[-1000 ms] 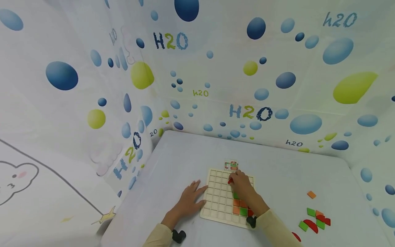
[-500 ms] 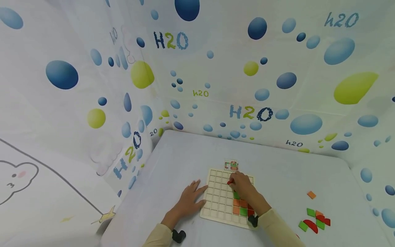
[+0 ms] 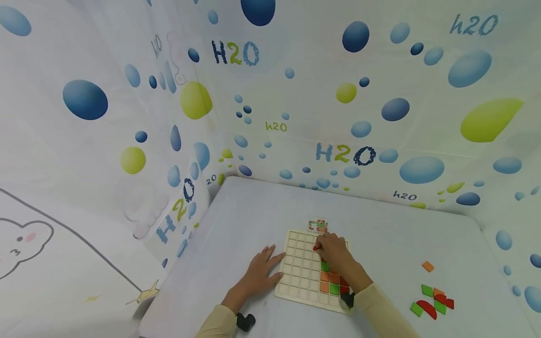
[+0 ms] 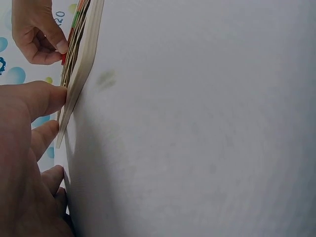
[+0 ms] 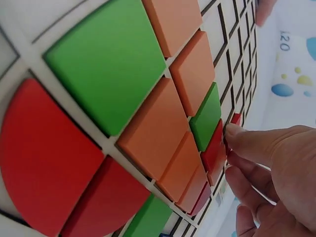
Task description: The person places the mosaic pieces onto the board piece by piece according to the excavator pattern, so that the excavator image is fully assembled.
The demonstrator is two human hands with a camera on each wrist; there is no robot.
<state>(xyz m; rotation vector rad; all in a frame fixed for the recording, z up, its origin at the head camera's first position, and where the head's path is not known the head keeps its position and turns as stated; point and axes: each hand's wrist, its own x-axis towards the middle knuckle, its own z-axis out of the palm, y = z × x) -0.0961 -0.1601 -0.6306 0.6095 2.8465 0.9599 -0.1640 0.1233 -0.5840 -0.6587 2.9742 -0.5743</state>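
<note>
My right hand (image 3: 334,251) is over the far part of a pale gridded board (image 3: 294,270), pinching a small red piece (image 3: 316,247) between thumb and fingers. In the right wrist view that red piece (image 5: 236,118) shows past the thumb tip, beside a green tile (image 5: 206,117) set in the grid. Orange tiles (image 5: 148,128), green tiles and red rounded pieces (image 5: 49,153) fill cells on the board's right side, partly hidden by my right arm. My left hand (image 3: 258,273) lies with spread fingers on the table, its fingertips touching the board's left edge (image 4: 81,74).
A small printed pattern card (image 3: 318,224) lies just beyond the board. Off to the right are a lone orange tile (image 3: 428,266) and a loose group of green tiles (image 3: 416,309) and red curved pieces (image 3: 427,310). Patterned sheets hang behind the white table (image 3: 253,202).
My right hand stays at nearly the same spot with the red piece, which has tilted slightly. The right forearm has edged rightward, covering a loose red piece at the bottom. The left hand is still.
</note>
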